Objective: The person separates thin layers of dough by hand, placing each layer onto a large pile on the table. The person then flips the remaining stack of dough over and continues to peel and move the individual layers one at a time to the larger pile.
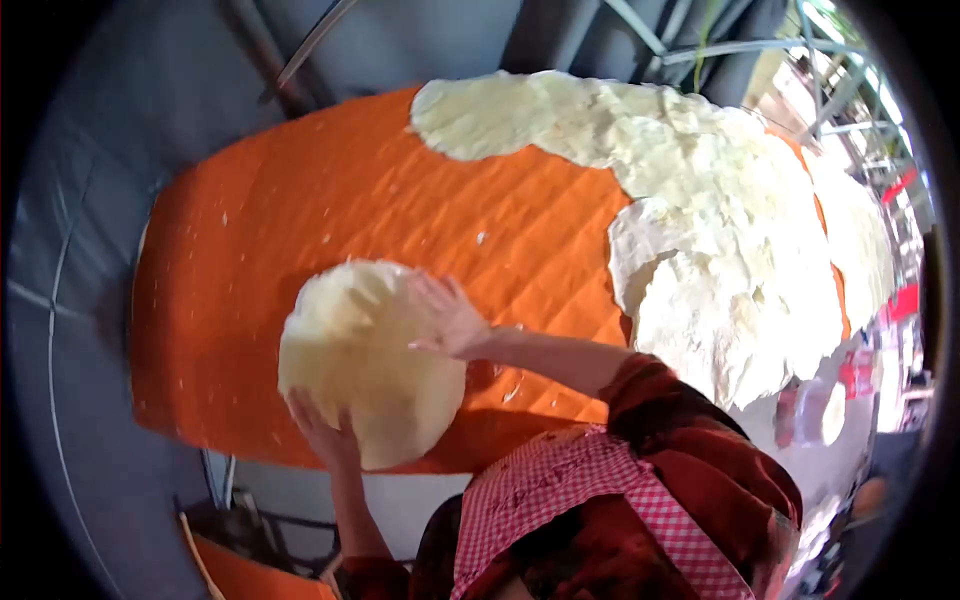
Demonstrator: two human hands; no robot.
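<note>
Spreads the right hand (450, 318), with fingers apart, over the far right edge of a pale round sheet (375, 365), and opens the left hand (325, 435) at the near left edge, likewise with fingers parted; pinches nothing visible, though cannot tell the firmness of any pressing from this view. Seems to hold from opposite edges so as to keep the thin sheet steady and flat. Has that sheet lying on an orange quilted cloth (230, 330), left of the middle and close against the near border, presumably for easy reach with both hands. Points it no particular way, given the nearly circular outline; shows a long axis, if any, running slightly from near to far, with shallow ridges toward the far rim. Farther out, has similar pale sheets (700, 190) overlapping along the far side and across the right end, likely laid flat there to stay out of the way of handling. Wears a checked apron (550, 475) and dark red sleeves (690, 430) at the near side. Past the cloth, has grey sheeting (420, 40) far and left, with thin pale poles (633, 25) at the far right
</note>
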